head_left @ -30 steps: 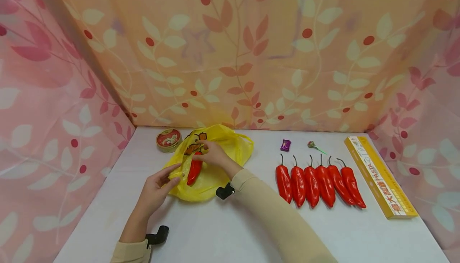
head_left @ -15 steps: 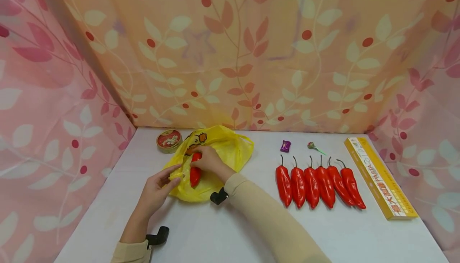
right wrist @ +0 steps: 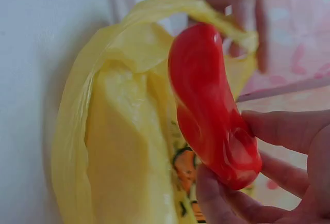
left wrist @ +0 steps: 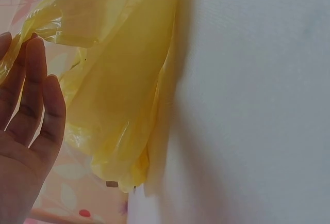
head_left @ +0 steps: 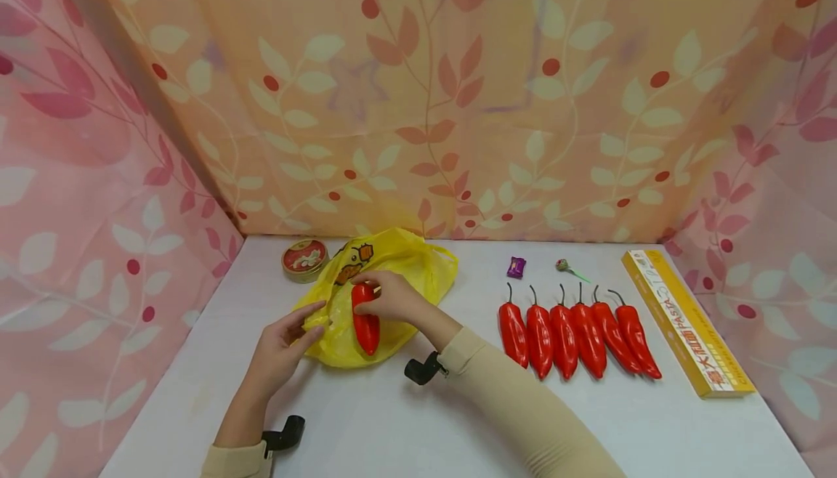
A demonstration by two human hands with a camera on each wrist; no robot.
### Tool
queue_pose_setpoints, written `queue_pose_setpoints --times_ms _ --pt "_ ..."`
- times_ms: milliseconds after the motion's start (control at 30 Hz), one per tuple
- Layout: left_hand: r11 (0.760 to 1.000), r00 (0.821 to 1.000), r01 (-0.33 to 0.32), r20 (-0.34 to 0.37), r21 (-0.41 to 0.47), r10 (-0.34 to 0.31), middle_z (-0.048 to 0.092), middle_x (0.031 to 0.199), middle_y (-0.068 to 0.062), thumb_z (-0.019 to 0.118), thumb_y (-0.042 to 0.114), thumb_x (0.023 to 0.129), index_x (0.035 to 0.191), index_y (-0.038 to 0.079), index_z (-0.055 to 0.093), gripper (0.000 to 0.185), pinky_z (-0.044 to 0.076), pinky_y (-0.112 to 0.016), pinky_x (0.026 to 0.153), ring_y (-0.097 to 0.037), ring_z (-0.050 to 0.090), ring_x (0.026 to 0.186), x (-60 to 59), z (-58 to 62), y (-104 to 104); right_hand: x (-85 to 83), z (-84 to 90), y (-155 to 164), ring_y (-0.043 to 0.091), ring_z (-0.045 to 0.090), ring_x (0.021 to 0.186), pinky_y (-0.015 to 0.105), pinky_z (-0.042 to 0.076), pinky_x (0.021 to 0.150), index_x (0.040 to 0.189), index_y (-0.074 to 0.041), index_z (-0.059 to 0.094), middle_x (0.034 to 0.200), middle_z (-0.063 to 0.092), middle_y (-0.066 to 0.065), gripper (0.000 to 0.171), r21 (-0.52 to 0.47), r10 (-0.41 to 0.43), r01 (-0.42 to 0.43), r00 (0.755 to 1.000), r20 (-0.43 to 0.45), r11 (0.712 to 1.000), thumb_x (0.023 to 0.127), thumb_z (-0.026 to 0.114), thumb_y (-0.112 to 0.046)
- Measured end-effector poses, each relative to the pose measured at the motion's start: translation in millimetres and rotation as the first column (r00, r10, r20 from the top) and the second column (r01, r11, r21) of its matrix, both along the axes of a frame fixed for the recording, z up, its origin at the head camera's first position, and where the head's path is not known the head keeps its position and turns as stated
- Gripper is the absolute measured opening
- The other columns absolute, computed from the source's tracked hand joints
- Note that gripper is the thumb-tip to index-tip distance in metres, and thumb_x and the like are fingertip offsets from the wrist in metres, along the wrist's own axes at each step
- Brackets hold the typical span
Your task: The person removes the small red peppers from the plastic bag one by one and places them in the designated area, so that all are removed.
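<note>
- I see a white table [head_left: 418, 427] walled on 3 sides by pink and orange leaf-print cloth [head_left: 458, 100].
- My right hand [head_left: 392, 296] has its grip clamped on a red pepper [head_left: 365, 322] over the yellow bag [head_left: 405, 267].
- My left hand [head_left: 281, 347] pinches the bag's near edge.
- 6 peppers [head_left: 575, 329] lie in a row to the right.
- Since 0.5 s ago, the pepper has come further out.

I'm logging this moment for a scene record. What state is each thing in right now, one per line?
Yellow bag: lying crumpled on the table, mouth held open.
Red pepper: in the right hand's grip, over the bag.
Right hand: pinching the pepper's stem end.
Left hand: holding the bag's edge.
Six peppers: lying in a row.
Round tin: lid on.
Pasta box: flat, closed.
</note>
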State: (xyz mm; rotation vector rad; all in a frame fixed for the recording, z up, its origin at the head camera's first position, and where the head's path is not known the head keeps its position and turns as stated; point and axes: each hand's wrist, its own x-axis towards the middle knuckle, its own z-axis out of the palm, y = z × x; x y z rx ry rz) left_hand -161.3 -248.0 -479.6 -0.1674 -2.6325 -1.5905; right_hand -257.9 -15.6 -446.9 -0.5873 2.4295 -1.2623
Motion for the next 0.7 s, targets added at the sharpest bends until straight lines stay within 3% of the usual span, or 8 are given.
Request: queue_pose_setpoints --times_ms 167,333,700 --pt "1.0 1.0 -0.003 0.005 -0.004 0.003 0.061 0.141 -0.008 0.067 0.034 0.098 0.139 0.014 0.061 0.046 0.051 -0.013 0.088 -0.015 0.06 0.108 0.0 -0.7 1 17.0 13.5 30 0.025 0.063 0.11 0.032 0.062 0.074 0.134 -0.023 0.063 0.128 0.064 0.006 0.049 -0.061 -0.007 0.007 1.0 0.001 0.998 0.088 0.078 -0.031" --pt "1.0 1.0 0.008 0.01 0.007 -0.008 0.059 0.143 -0.009 0.067 0.032 0.098 0.14 0.013 0.06 0.046 0.051 -0.012 0.088 -0.015 0.06 0.108 -0.2 -0.2 1 27.5 20.9 66 0.028 0.063 0.111 0.032 0.062 0.07 0.133 -0.02 0.064 0.127 0.064 0.008 0.048 -0.085 -0.044 0.038 0.997 -0.065 0.996 0.088 0.077 -0.032" --pt "1.0 1.0 0.005 -0.004 -0.002 -0.005 0.065 0.135 -0.008 0.066 0.029 0.099 0.14 0.013 0.06 0.045 0.051 -0.012 0.087 -0.014 0.06 0.105 -0.3 -0.1 2 33.7 7.1 147 0.027 0.064 0.105 0.031 0.06 0.069 0.137 -0.026 0.062 0.116 0.067 0.003 0.054 0.072 -0.216 0.228 0.966 -0.143 0.971 0.087 0.08 -0.03"
